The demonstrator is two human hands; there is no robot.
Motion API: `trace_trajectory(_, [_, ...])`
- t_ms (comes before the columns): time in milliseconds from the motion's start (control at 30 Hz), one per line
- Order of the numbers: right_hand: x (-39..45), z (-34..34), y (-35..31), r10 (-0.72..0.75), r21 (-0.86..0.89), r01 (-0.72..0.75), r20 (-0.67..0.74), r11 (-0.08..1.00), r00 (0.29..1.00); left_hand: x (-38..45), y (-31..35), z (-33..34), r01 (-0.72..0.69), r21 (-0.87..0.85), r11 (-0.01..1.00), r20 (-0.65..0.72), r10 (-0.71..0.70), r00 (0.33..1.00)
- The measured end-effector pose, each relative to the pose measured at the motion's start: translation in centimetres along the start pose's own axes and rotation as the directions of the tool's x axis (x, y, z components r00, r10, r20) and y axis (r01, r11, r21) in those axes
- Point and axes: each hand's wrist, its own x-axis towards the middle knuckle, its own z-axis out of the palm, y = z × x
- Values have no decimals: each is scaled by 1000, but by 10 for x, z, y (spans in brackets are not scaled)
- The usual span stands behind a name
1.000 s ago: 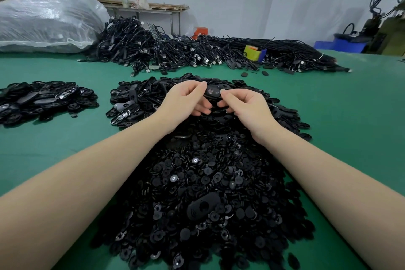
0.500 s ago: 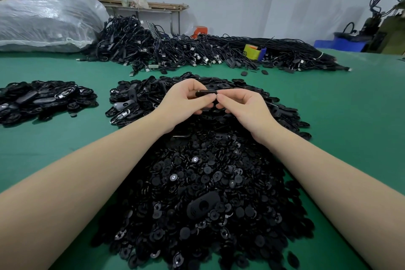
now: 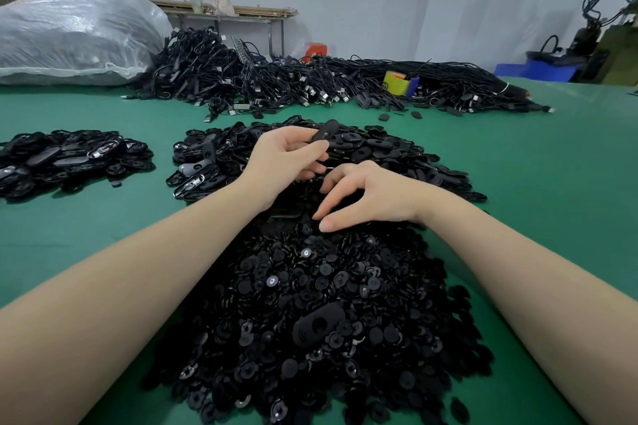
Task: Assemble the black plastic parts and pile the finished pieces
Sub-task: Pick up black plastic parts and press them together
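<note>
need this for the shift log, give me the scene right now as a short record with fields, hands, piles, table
left hand: left hand pinches a black oval piece, raised over the far pile
right hand: right hand, fingers loosely curled, reaches down to the near pile, holds nothing visible
near pile: small round black parts, one oval shell lying on top
far pile: oval black shells beyond the hands
left pile: separate heap of oval pieces
table: green surface
back: black cables, clear plastic bag
</note>
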Motion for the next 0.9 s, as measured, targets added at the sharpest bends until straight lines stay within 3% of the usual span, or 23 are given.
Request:
trace_trajectory(233, [-4, -2, 2, -11, 302, 30, -62, 953, 998, -2, 1, 1, 6, -3, 1000, 37, -6, 999])
trace_trajectory(333, [-1, 3, 4, 80, 460, 52, -264, 887, 961, -3, 2, 2, 11, -1, 1000, 44, -11, 999])
trace_trajectory(433, [5, 11, 6, 222, 562, 147, -535, 814, 815, -4, 3, 2, 2, 22, 1000, 42, -3, 999])
trace_trajectory(533, [11, 17, 8, 286, 515, 175, -692, 839, 663, -5, 3, 1, -41, 69, 997, 28, 39, 999])
trace_trajectory(700, [12, 17, 12, 272, 381, 120, -816, 917, 511, -4, 10, 2, -125, 94, 988, -10, 127, 992])
trace_trajectory(900, [10, 14, 12, 213, 280, 86, -867, 956, 451, -1, 18, 4, -133, 20, 991, -16, 133, 991])
